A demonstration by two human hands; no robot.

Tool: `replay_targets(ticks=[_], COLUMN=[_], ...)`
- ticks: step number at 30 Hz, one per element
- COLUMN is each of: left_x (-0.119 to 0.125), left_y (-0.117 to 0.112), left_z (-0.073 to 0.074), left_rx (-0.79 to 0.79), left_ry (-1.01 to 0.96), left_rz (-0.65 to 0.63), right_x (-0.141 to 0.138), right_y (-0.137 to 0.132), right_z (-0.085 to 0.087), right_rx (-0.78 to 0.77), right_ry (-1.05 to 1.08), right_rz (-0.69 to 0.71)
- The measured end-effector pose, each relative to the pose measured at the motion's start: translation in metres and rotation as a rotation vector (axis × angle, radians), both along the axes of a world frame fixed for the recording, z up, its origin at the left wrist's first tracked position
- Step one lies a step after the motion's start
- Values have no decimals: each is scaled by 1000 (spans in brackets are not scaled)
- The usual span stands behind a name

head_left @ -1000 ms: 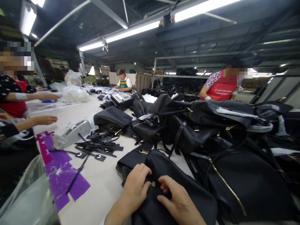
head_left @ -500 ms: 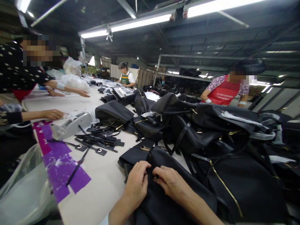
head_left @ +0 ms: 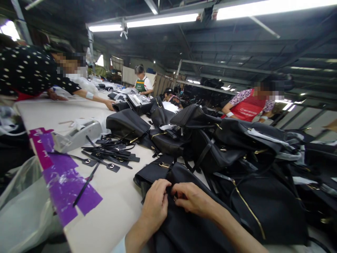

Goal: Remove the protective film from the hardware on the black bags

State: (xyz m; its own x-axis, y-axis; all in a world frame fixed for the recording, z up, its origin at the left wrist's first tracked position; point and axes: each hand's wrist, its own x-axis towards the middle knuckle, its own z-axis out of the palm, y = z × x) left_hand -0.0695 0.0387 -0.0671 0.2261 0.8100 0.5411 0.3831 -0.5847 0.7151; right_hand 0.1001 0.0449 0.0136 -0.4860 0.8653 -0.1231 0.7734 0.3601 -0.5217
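A black leather-look bag (head_left: 195, 228) with a gold-coloured metal fitting (head_left: 164, 164) on its upper part lies in front of me. My left hand (head_left: 156, 201) is closed, its fingers curled and pinching at the bag's middle. Just to its right, my right hand (head_left: 194, 199) is also closed, thumb and fingers bent together against the same bag. A small shiny metal piece (head_left: 175, 198) shows by the right fingertips; its kind is too small to tell. The fingers partly hide the spot they grip.
Black straps (head_left: 113, 154) lie piled on the white table (head_left: 105, 218), beside a grey tape dispenser (head_left: 81, 131). Purple tape (head_left: 61, 186) covers the left edge. More black bags (head_left: 247, 211) crowd the right. Co-workers stand around, one in polka dots (head_left: 28, 70) reaching across.
The co-worker in polka dots has leaned forward and reached right to a black bag. Another person's hand has left the tape dispenser. My hands stay at nearly the same spot.
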Motion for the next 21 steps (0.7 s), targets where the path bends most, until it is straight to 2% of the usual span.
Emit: replay_targets(ticks=[6, 10, 14, 18, 21], left_x=[0, 0, 0, 0, 0], left_y=[1, 0, 1, 1, 1], left_z=[0, 0, 1, 1, 3], left_rx=[-3, 12, 15, 10, 12], left_ry=[-24, -27, -13, -13, -7], left_rz=[-2, -15, -6, 11, 18], right_x=[-10, -18, -20, -1, 19], right_y=[-7, -12, -13, -15, -21], right_z=[-6, -16, -24, -23, -16], right_rx=[342, 479, 524, 516, 447], right_ry=[-371, -527, -535, -494, -293], right_rz=[108, 202, 184, 97, -9])
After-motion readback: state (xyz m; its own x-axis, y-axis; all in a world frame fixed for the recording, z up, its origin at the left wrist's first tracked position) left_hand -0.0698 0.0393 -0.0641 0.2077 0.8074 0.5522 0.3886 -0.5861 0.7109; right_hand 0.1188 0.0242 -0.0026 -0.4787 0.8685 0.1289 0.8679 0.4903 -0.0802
